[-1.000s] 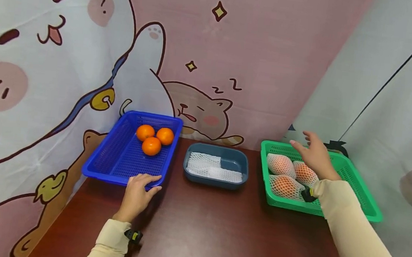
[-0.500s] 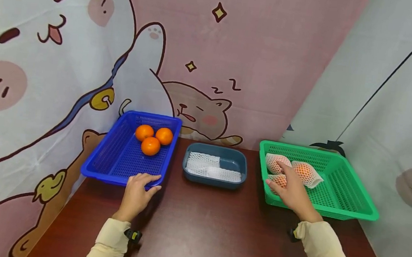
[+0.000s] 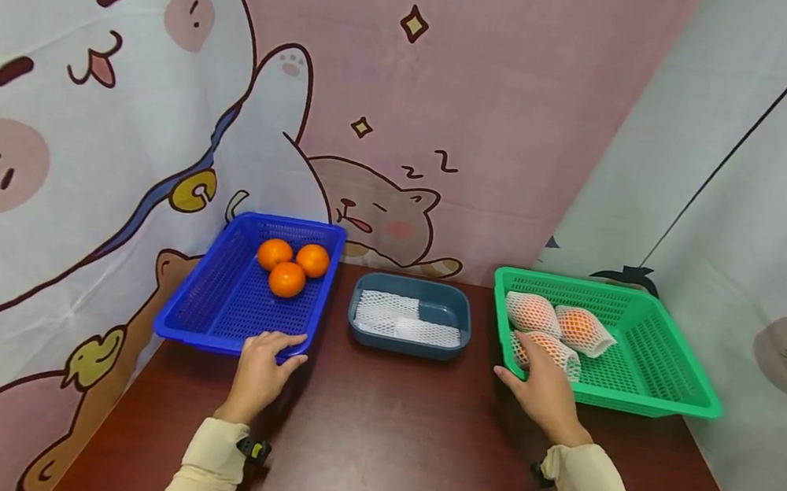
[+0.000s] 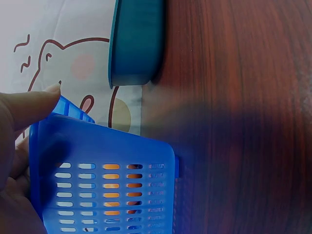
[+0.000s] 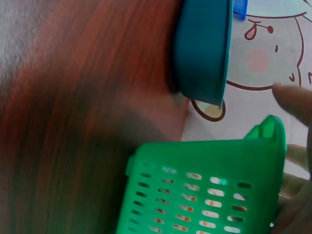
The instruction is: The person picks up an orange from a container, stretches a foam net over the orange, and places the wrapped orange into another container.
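Note:
In the head view my left hand (image 3: 263,371) holds the front rim of a blue plastic basket (image 3: 214,335) near its right corner, its fingers over the rim. The left wrist view shows the thumb by that corner. Three oranges (image 3: 287,279) lie in the basket. My right hand (image 3: 547,387) is at the front left corner of a green basket (image 3: 644,380), fingers over the rim and thumb apart outside. This basket holds three round orange-pink fruits in white foam nets (image 3: 577,330); my right fingers partly cover the nearest one.
A dark teal tray (image 3: 406,348) with white foam net sleeves (image 3: 387,314) stands between the two baskets. All three stand on a brown wooden table (image 3: 403,436), close to a printed cloth backdrop (image 3: 504,130).
My right hand has come down from above the green basket, moving left and toward me to its front left corner. My left hand has stayed on the blue basket's rim.

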A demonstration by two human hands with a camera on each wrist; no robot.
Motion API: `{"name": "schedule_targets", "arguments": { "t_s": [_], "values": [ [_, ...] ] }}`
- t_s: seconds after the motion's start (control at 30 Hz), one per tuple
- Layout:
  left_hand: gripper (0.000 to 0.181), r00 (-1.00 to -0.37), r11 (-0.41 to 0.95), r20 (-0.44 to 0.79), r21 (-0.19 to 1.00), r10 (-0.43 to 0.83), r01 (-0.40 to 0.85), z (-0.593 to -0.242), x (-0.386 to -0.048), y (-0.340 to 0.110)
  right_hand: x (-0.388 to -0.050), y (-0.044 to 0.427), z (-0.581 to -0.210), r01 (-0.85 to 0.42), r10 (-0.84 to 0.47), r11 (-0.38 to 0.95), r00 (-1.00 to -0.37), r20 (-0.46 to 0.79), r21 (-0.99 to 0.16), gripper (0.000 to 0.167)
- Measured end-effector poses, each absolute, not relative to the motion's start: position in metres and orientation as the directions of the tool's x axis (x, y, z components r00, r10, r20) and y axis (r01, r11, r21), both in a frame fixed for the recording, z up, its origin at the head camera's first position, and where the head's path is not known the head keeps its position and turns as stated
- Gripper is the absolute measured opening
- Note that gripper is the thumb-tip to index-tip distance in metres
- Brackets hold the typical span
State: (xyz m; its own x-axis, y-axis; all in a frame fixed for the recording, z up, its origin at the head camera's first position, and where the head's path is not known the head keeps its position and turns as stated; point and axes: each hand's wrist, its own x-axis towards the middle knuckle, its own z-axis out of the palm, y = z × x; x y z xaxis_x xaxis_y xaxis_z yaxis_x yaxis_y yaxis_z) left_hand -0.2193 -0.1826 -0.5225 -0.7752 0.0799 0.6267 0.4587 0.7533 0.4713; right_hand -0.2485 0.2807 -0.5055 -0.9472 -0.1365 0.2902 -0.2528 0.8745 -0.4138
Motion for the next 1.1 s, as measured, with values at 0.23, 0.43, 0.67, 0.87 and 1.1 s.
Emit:
{"name": "schedule_targets", "arguments": {
  "t_s": [0.23,0.43,0.67,0.87,1.1],
  "values": [
    [0.034,-0.777,0.752,0.624,0.474,0.079,0.457,-0.523,-0.219,-0.183,-0.247,0.277,-0.514,-0.285,-0.127,0.895,-0.900,0.416,-0.343,0.066],
    [0.033,-0.782,0.755,0.618,0.475,0.080,0.452,-0.522,-0.219,-0.183,-0.246,0.274,-0.517,-0.277,-0.116,0.907,-0.889,0.442,-0.319,0.056],
    [0.033,-0.805,0.762,0.586,0.482,0.086,0.433,-0.518,-0.219,-0.183,-0.247,0.275,-0.521,-0.272,-0.100,0.908,-0.879,0.465,-0.318,0.051],
    [0.033,-0.891,0.758,0.445,0.550,0.089,0.350,-0.504,-0.226,-0.185,-0.249,0.276,-0.521,-0.267,-0.086,0.905,-0.876,0.474,-0.331,0.050],
    [0.031,-0.927,0.745,0.365,0.595,0.084,0.302,-0.474,-0.247,-0.194,-0.248,0.275,-0.520,-0.272,-0.088,0.899,-0.880,0.468,-0.344,0.051]
  ]
}}
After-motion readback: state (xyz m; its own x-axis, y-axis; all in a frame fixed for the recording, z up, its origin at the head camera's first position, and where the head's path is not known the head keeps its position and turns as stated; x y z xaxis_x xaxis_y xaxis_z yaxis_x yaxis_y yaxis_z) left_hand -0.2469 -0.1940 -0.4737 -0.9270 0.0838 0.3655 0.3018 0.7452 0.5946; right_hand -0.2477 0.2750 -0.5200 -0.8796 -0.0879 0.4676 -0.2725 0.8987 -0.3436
